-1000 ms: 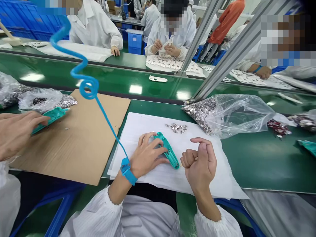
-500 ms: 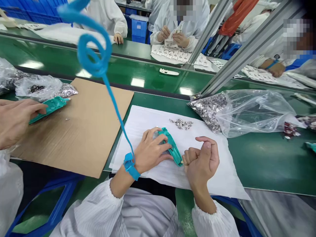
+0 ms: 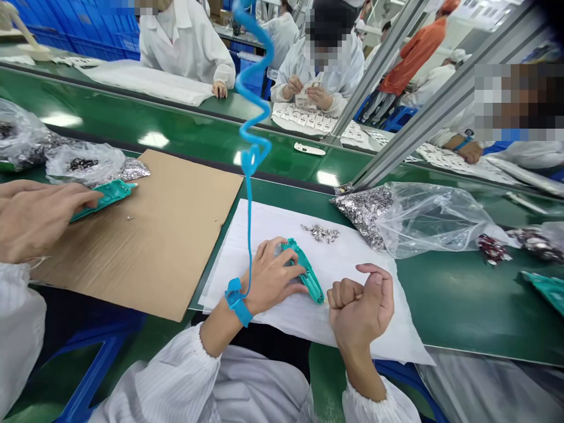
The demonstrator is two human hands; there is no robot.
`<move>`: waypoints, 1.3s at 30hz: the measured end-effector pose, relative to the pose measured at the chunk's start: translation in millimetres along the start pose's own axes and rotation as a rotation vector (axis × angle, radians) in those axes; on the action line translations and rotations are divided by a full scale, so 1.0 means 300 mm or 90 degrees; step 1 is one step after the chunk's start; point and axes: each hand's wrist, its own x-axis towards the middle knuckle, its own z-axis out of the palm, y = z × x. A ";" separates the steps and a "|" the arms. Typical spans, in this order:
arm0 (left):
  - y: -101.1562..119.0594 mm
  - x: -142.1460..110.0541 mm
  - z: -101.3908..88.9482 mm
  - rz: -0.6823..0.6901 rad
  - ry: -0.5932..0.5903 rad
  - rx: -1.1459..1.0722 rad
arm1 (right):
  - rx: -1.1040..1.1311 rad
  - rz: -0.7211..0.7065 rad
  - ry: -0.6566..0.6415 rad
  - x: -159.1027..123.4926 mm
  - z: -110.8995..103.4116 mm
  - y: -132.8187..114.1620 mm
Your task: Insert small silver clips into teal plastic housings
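Observation:
My left hand (image 3: 269, 277) presses down on a teal plastic housing (image 3: 308, 276) lying on a white foam sheet (image 3: 286, 223); its fingers curl over the near end of the piece. A blue wrist strap (image 3: 235, 301) with a coiled cord (image 3: 250, 135) runs up from that wrist. My right hand (image 3: 362, 304) is closed in a fist just right of the housing's lower end, knuckles nearly touching it; whether it holds anything is hidden. A small heap of silvery metal bits (image 3: 321, 233) lies on the sheet beyond the housing.
A clear bag of silvery parts (image 3: 405, 217) lies at the right. A cardboard sheet (image 3: 167, 223) is at the left, where a co-worker's hand (image 3: 35, 217) holds another teal housing (image 3: 106, 197). Other people in white coats work across the green conveyor (image 3: 176, 126).
My right fist has stayed beside the housing's lower end and closed a little tighter. The coiled cord has swung right. The left hand keeps its hold.

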 end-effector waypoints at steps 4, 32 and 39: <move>-0.002 -0.004 0.006 0.005 0.006 0.008 | -0.006 0.006 -0.011 -0.009 0.006 -0.007; -0.003 -0.014 0.027 0.008 0.031 0.032 | -0.567 -0.021 -0.136 0.067 -0.109 -0.150; 0.010 -0.010 0.009 -0.012 0.019 0.041 | -0.792 -0.080 -0.337 0.060 -0.088 -0.051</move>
